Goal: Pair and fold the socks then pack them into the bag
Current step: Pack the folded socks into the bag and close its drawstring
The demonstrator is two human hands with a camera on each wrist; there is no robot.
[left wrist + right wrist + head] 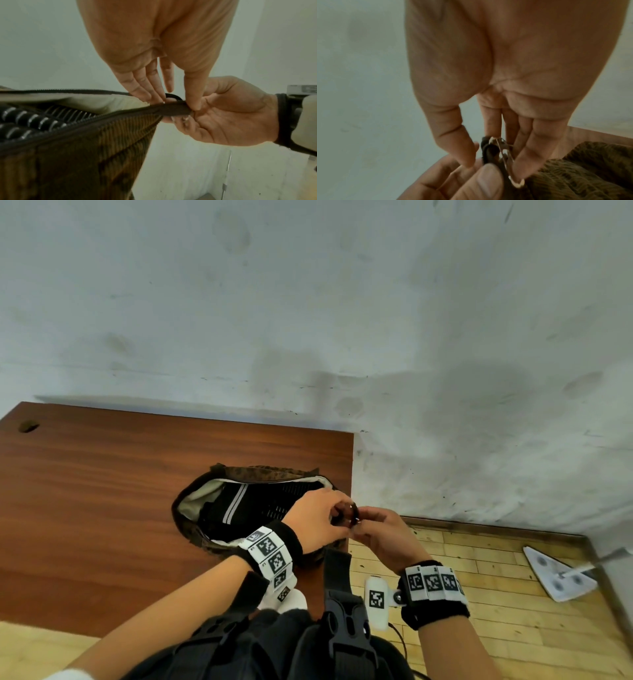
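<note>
Nearest the head camera hang black chest-harness straps with plastic buckles (346, 621), and just beyond them the two forearms reach forward, each wearing a black wristband set with white blocks of square black-and-white markers (270, 556).

The left hand (317, 520) meets the right hand (383, 534) at the right end of a brown ribbed corduroy zip bag (191, 529), which lies on the reddish-brown wooden counter (102, 491) close to its right edge. In the left wrist view the left hand's thumb and fingertips (155, 93) are pinched down on the dark fabric tab (173, 109) at the bag's end, beside a small black loop (172, 95). The right hand curls its fingers under that same tab and holds it, palm turned up. The right wrist view shows its fingers closing on a small silver metal zip pull (504, 151) with a dark strap, the left thumb (488, 180) pressing in from below.

The bag gapes open along its black zip (82, 119), showing a pale cream lining (102, 102). Inside lie folded black socks with white stripes (236, 506) and rows of small pale dots.

Behind the counter rises a scuffed pale wall (308, 302). To the right, a light wooden plank floor (479, 577) carries a white triangular mop head (558, 575).
</note>
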